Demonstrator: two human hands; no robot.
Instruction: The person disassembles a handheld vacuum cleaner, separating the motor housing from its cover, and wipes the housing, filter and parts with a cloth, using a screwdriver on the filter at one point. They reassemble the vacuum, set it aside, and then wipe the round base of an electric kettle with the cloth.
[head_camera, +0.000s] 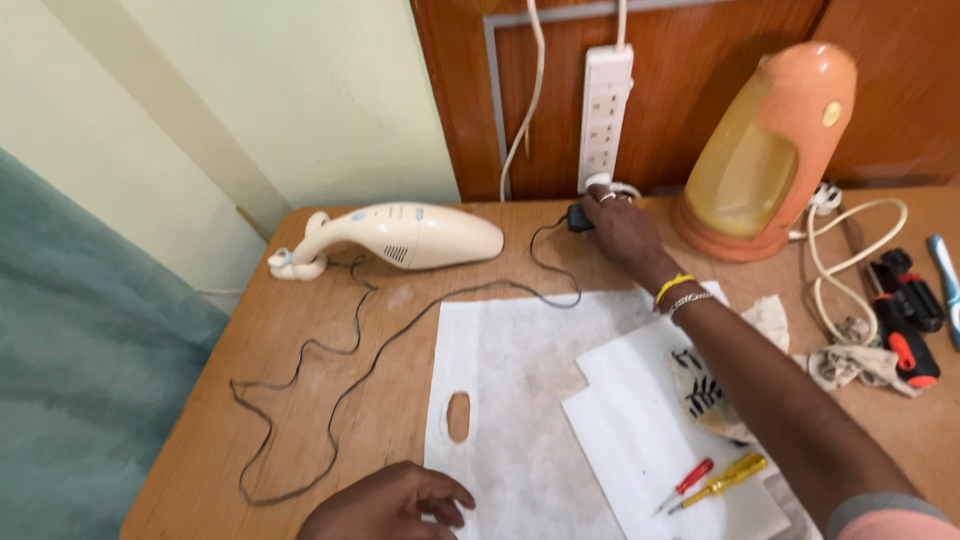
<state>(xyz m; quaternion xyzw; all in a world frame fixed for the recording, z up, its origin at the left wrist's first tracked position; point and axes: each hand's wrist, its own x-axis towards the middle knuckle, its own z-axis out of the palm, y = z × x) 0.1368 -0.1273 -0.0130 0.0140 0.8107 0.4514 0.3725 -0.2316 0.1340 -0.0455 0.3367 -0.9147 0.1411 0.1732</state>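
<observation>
A wooden surface sits pushed against a brown panelled wall, with a pale green wall to the left, and the work is under way at the back edge. The right hand reaches far forward, its grip closed around a small black plug adapter just below the white vertical power strip fixed to the panel. The adapter is not seated in the strip yet, as far as I can see; it lies low at the strip's foot, beside a white plug already there. So, by my reading, the cord is laid out and the plug is in hand, while the plugging in remains.

From the adapter, a thin dark grey cord loops loosely across the surface to the cream handheld vacuum cleaner, which lies on its side near the back left. Its long axis runs left to right, roughly parallel to the wall, with the rounded nose pointing right toward the reaching hand and the curved handle end pointing left.

The left hand rests at the near edge, fingers curled loosely on a white non-woven bag with an oval handle cut-out, holding nothing that I can see. An orange and yellow electric kettle stands to the right.
</observation>
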